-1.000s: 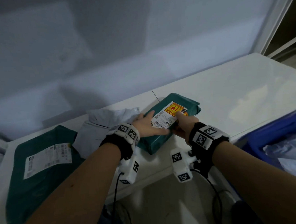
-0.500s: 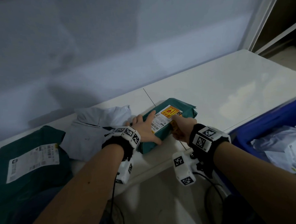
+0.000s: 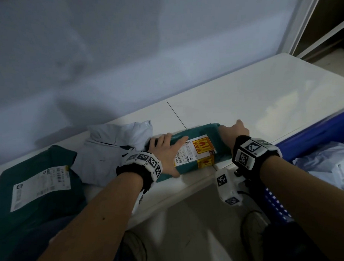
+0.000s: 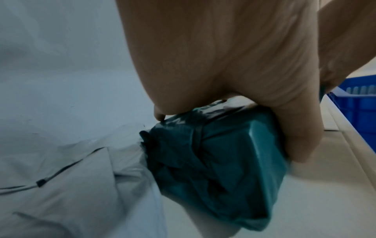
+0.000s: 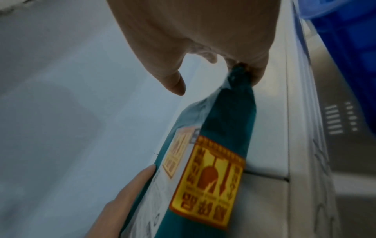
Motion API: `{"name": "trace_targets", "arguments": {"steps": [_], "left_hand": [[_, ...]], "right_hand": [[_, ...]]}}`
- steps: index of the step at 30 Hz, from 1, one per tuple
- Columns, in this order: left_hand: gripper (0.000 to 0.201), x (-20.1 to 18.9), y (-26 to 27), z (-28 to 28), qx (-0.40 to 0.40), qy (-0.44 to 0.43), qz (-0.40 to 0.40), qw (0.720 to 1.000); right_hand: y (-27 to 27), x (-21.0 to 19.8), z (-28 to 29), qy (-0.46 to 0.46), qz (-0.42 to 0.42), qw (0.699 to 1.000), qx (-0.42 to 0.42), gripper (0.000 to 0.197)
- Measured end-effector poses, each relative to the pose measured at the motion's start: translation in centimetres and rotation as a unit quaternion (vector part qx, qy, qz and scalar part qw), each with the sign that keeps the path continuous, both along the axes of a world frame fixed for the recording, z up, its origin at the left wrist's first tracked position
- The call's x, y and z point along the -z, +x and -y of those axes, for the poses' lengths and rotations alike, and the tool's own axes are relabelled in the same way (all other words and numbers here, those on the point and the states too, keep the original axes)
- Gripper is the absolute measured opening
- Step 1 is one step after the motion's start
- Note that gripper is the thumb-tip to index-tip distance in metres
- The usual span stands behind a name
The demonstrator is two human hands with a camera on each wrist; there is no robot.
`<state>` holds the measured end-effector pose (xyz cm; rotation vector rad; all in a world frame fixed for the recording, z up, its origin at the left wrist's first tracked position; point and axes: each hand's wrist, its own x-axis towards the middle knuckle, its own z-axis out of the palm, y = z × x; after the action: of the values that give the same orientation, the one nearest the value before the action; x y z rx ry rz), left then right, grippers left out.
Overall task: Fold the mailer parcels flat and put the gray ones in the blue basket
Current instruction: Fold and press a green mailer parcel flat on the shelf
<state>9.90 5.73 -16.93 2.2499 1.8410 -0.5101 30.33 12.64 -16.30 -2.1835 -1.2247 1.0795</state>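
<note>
Mid-fold: green parcel [image 3: 196, 153] on worktop [image 3: 265, 105], left hand [image 3: 166, 150] flat on it, right hand [image 3: 234, 132] fingers pinching its end. Gray mailers [image 3: 328, 162] already in blue basket [image 3: 315, 134]; gray mailer [image 3: 116, 145] left.

Head cam looked fwd and down over both forearms at the table [image 3: 265, 97]. Wrist cams sat v. close under each palm, facing along the fingers. All three shared the green parcel [image 3: 199, 137] [image 4: 223, 161] [image 5: 213, 161]; wrist views also caught the blue basket [image 4: 362, 104] [image 5: 346, 40].

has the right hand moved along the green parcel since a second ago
Yes. The right hand slid rightward, from over the label to the green parcel's right end, nearer the blue basket.
</note>
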Motion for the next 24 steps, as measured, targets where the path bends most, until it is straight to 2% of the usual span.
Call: {"name": "trace_targets", "arguments": {"steps": [4,7,9,11,14,16,18,21,24], "left_hand": [[0.124,0.3,0.3,0.0,0.006,-0.029,0.007,1.0],[0.099,-0.1,1.1,-0.4,-0.048,-0.035,0.132,0.989],[0.079,-0.5,1.8,-1.0,-0.087,0.014,0.23,0.969],[0.063,-0.7,2.5,-1.6,-0.13,0.057,0.31,0.94],[0.05,-0.4,3.7,-2.5,-0.169,0.076,0.358,0.915],[0.047,0.3,4.5,-3.0,-0.177,0.087,0.374,0.906],[0.046,1.5,4.9,-3.1,-0.171,0.107,0.368,0.908],[0.05,3.8,4.5,-2.7,-0.139,0.14,0.252,0.947],[0.078,4.7,3.6,-2.0,-0.091,0.152,0.129,0.976]], "right_hand": [[-1.2,0.3,1.2,0.022,0.101,0.987,-0.123,0.055],[-2.4,0.7,1.7,0.06,0.149,0.973,-0.167,0.055],[-3.1,1.2,1.8,0.073,0.141,0.971,-0.179,0.054],[-3.9,1.6,1.9,0.126,0.138,0.962,-0.197,0.048],[-4.8,2.3,1.9,0.234,0.161,0.921,-0.267,0.051],[-5.4,3.1,1.8,0.259,0.178,0.884,-0.346,0.061],[-5.6,3.9,1.9,0.255,0.189,0.866,-0.386,0.065],[-5.4,5.1,2.2,0.237,0.229,0.848,-0.415,0.062],[-5.2,5.3,2.5,0.224,0.263,0.835,-0.428,0.058]]}}
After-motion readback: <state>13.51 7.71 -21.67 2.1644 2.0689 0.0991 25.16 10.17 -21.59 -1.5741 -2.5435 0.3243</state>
